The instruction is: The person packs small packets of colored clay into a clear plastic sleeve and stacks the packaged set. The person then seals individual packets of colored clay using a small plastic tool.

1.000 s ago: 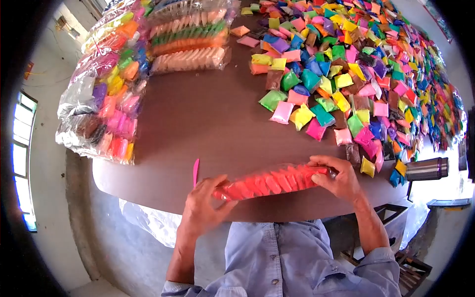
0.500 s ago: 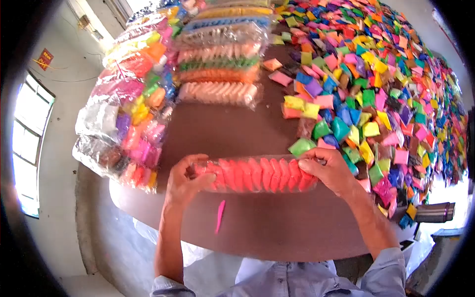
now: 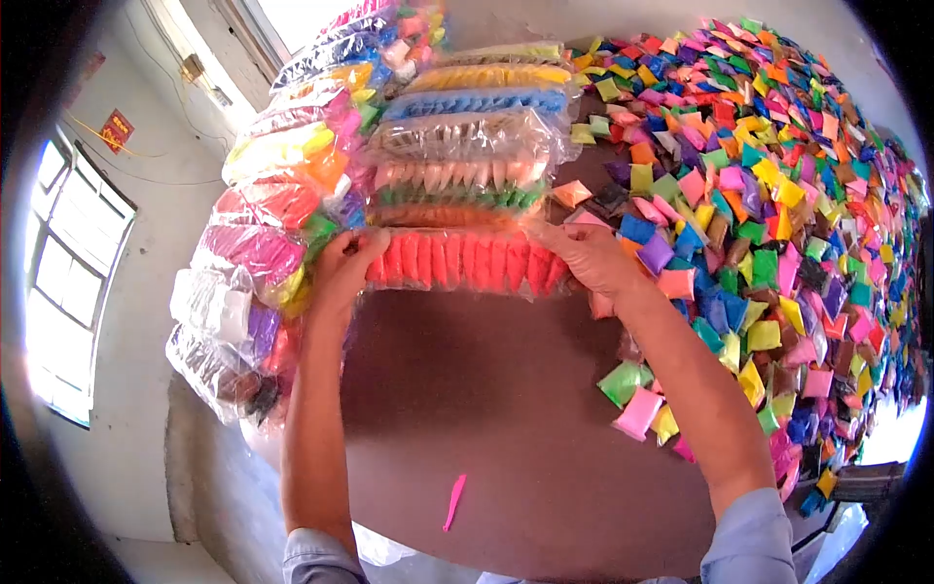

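Observation:
A clear plastic bag of coral-red packets (image 3: 462, 261), lined up side by side, is stretched between my two hands. My left hand (image 3: 345, 265) pinches its left end, and my right hand (image 3: 587, 255) grips the right end. The bag is at the near end of a column of similar filled bags, just in front of an orange bag (image 3: 448, 214) and a green bag (image 3: 457, 198). Whether it rests on the table or hangs slightly above it, I cannot tell. The pale peach bag seen earlier is hidden behind it.
To the left lies a second stack of filled bags (image 3: 258, 255). A wide heap of small colourful packets (image 3: 764, 234) covers the right side of the brown table (image 3: 467, 389). A pink strip (image 3: 454, 501) lies near the front edge. A dark metal cylinder (image 3: 869, 483) stands at the right edge.
Both hands have carried the bag of coral-red packets forward, away from my body, up to the column of bags. The camera view has shifted too. The pink strip stays on the table.

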